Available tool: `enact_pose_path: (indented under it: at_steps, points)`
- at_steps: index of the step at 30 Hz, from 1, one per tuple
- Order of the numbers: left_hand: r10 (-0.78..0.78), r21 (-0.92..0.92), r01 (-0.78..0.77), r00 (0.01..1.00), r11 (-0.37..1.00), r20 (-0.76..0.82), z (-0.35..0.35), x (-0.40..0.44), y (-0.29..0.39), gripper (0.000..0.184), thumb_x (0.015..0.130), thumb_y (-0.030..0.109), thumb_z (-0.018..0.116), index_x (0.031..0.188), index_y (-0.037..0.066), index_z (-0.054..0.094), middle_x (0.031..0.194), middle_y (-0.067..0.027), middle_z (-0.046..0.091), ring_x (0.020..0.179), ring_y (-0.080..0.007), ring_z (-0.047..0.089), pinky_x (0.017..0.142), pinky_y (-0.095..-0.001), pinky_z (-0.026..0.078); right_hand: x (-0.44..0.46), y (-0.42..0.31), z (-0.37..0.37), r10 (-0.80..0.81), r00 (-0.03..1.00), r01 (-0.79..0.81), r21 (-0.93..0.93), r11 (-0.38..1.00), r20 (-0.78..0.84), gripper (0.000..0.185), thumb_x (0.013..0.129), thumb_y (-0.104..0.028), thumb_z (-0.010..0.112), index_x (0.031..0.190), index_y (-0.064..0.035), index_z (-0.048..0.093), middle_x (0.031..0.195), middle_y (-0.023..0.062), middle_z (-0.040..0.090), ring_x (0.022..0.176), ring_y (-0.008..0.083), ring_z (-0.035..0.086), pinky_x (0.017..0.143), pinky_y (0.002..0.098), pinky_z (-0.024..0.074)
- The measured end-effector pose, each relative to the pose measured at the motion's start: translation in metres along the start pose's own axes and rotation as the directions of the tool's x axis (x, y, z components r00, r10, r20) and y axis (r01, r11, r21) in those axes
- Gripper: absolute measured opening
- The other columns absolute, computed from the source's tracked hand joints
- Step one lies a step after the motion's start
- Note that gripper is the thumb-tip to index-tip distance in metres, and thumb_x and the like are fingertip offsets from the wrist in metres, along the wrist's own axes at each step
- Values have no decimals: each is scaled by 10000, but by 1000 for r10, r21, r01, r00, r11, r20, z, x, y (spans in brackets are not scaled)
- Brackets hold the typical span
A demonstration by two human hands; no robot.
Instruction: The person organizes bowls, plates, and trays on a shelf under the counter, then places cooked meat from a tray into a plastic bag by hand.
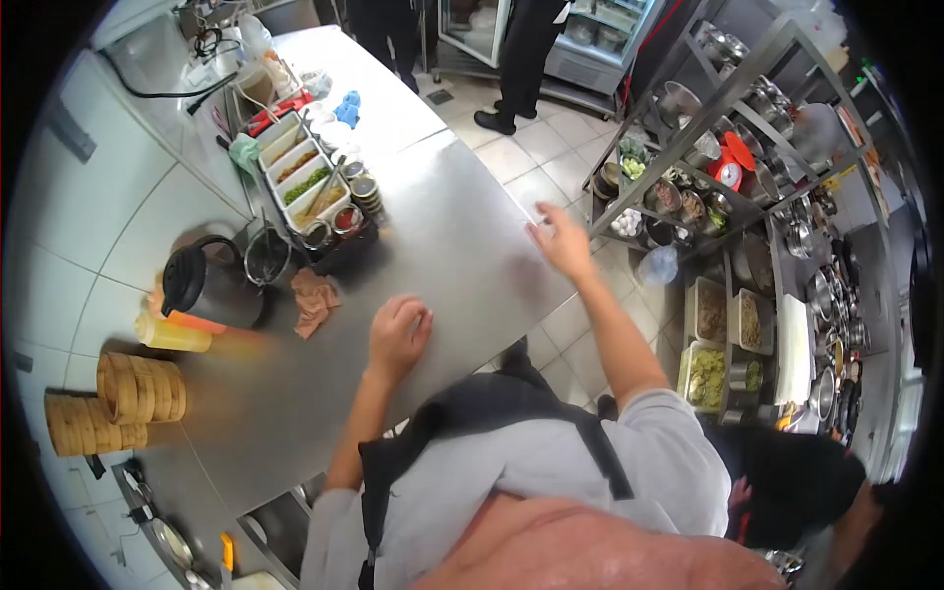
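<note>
While curled, left hand (397,336) seemingly hovers.

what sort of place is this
Most likely a restaurant or other commercial kitchen: there is a large metal worktop with bamboo steamers at one end, tall metal shelving crowded with bowls and food, and a glass-fronted refrigerator beyond.

Salmon-pink cloth (314,303), crumpled (loosely bunched), lying on the steel worktop (457,231), smooth, grey, softly shiny
</note>
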State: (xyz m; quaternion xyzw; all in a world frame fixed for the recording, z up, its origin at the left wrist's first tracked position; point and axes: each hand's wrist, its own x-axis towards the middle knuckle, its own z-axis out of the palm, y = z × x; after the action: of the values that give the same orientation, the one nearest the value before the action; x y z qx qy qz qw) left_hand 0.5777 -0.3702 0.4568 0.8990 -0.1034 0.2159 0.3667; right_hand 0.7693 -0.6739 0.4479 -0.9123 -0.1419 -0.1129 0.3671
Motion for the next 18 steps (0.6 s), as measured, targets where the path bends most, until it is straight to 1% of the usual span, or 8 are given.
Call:
enact_pose_path:
  at_steps: [3,5,7,8,10,14,15,18]
  points:
    - [48,77,-52,997,996,54,40,57,-15,149,884,188,693,981,75,697,1044,-110,683,860,-325,636,755,-427,497,54,65,-36,49,999,-48,-42,998,14,306,889,-329,701,1058,-75,710,998,111,717,854,260,696,756,378,541]
    - [-62,120,55,997,991,55,72,93,-21,202,915,260,667,985,75,709,1089,-124,682,953,-335,641,850,-446,496,78,116,-41,162,985,-162,10,987,57,306,897,-369,685,989,-80,729,963,120,719,853,258,692,740,364,528]
    - [-63,272,45,996,961,56,106,121,-30,309,941,323,633,1145,98,691,1273,-156,623,1175,-346,581,1017,-509,427,96,155,-42,272,945,-287,61,956,183,321,899,-384,675,981,-78,729,920,114,720,823,256,697,731,356,527]
    - [-87,283,59,992,957,87,121,129,-29,309,941,323,633,1145,98,691,1273,-156,623,1175,-346,581,1017,-509,427,101,179,-33,295,932,-315,72,946,209,321,899,-384,675,981,-78,729,920,114,720,823,256,697,731,356,527]
    - [-225,427,167,970,889,89,146,148,-28,441,942,348,627,1326,132,606,1463,-164,491,1374,-353,431,1134,-581,290,113,224,-7,328,905,-361,81,929,271,323,890,-376,673,991,-74,728,879,102,723,782,255,701,721,353,531]
    - [-361,502,220,910,836,203,182,154,-36,548,929,366,638,1420,150,525,1545,-151,400,1435,-359,352,1160,-589,242,132,310,73,407,758,-554,173,815,510,338,860,-371,666,994,-66,723,878,95,728,807,236,701,748,354,535]
    - [-355,513,233,922,826,153,188,153,-36,551,919,365,643,1413,147,533,1540,-149,409,1434,-360,356,1164,-584,235,136,328,97,420,740,-578,177,796,525,338,860,-371,666,994,-66,723,878,95,728,807,236,701,748,354,535]
    - [-368,528,251,921,811,127,192,153,-37,560,903,353,650,1409,141,538,1538,-145,417,1438,-362,355,1171,-577,222,130,357,164,467,632,-620,44,783,618,320,841,-362,659,988,-85,727,906,105,733,856,243,700,772,374,537]
